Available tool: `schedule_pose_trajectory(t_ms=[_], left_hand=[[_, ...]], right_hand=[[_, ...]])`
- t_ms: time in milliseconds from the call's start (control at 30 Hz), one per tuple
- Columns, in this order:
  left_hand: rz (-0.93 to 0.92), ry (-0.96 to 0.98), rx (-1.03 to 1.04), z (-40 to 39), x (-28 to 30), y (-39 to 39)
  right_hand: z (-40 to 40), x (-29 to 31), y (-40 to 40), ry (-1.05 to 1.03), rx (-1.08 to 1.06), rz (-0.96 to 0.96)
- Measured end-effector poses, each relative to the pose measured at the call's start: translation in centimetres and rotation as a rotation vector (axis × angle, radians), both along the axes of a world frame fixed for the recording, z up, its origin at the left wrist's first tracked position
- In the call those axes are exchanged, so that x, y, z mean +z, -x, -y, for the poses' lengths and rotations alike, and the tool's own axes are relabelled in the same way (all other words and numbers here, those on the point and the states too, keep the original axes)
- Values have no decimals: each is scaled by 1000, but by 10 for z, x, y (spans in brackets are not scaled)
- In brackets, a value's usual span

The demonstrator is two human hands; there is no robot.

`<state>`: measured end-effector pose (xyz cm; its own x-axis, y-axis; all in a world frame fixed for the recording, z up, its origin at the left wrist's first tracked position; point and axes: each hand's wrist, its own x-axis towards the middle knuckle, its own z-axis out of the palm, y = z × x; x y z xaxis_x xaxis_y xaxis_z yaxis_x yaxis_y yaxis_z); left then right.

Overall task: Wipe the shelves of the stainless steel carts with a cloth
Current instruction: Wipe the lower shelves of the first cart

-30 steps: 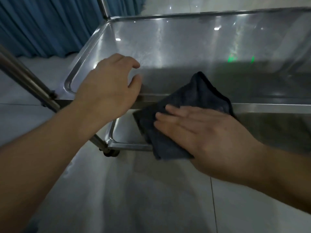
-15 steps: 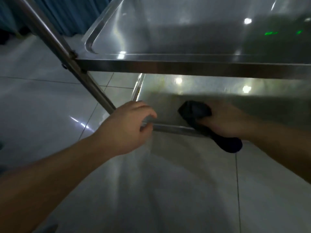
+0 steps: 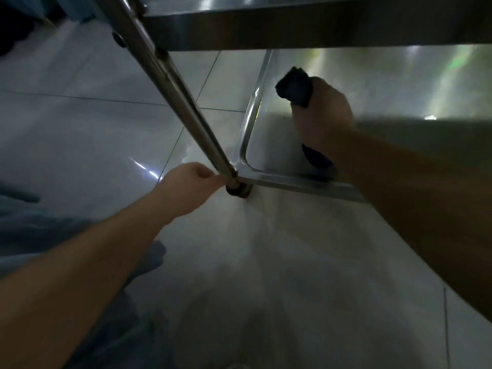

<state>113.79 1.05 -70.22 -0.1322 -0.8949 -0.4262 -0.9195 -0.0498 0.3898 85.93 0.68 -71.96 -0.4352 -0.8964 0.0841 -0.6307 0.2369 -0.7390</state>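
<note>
View from above, looking down at a dim, glossy tiled floor and the corner of a stainless steel cart. At far left, blue-grey fabric fills the lower edge, blurred. The left hand reaches forward from lower left, fingers curled loosely with thumb and fingertips meeting just beside the foot of the cart's leg; whether it actually touches the leg cannot be told. One slanted tubular leg crosses the view from top left down to a dark caster on the floor, standing between the left hand and the lower shelf. Two shelves show: the front edge of an upper shelf across the top, overhanging the lower shelf and shading part of it. On the lower shelf, near its left raised rim, the right hand grips one dark cloth, fingers wrapped round it; one end of the cloth sticks out ahead of the fingers, another trails by the wrist. The hand is blurred. Pale and green light streaks reflect on the shelf at right. No writing is legible.
</note>
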Motion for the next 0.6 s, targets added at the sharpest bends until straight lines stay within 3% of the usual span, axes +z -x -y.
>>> schedule_pose_trajectory(t_ms=[100, 200, 267, 333, 467, 600], left_hand=[[-211, 79, 106, 6, -3, 1], [-473, 228, 120, 10, -10, 10], [-698, 248, 176, 12, -11, 19], [-851, 234, 243, 17, -14, 29], [-1008, 225, 256, 19, -22, 46], [-997, 306, 358, 19, -27, 54]], right_hand=[[22, -12, -36, -12, 91, -17], [35, -31, -69, -127, 366, 7], [34, -48, -82, -298, 491, -106], [25, -63, -85, -305, 565, -299], [-16, -78, -70, -226, 708, -419], [-66, -82, -22, -299, 603, -529]])
